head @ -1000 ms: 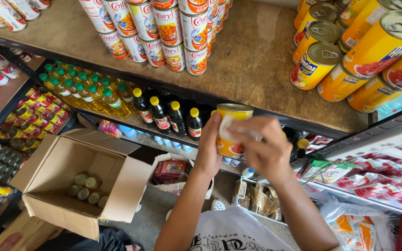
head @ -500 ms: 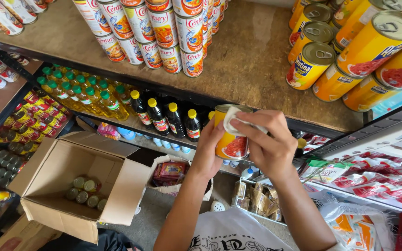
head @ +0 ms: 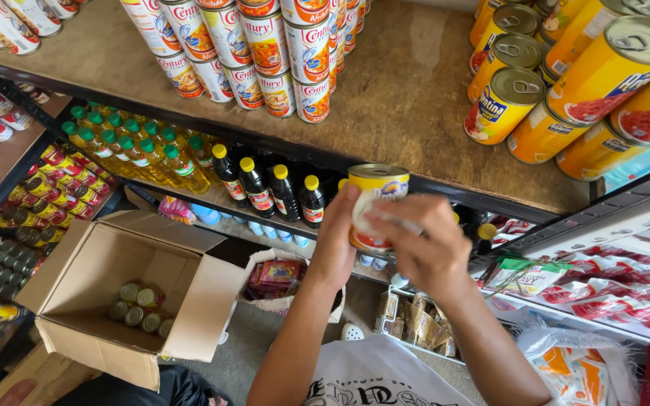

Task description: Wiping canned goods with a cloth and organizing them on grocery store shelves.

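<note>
Yellow can (head: 376,197) sits upright in my left hand (head: 338,244) and right hand (head: 424,244), fingers closed around it, just below the wooden shelf (head: 415,98) edge; bare shelf room lies above between can stacks.

Yellow can (head: 376,197), upright (silver lid), below shelf edge
</note>
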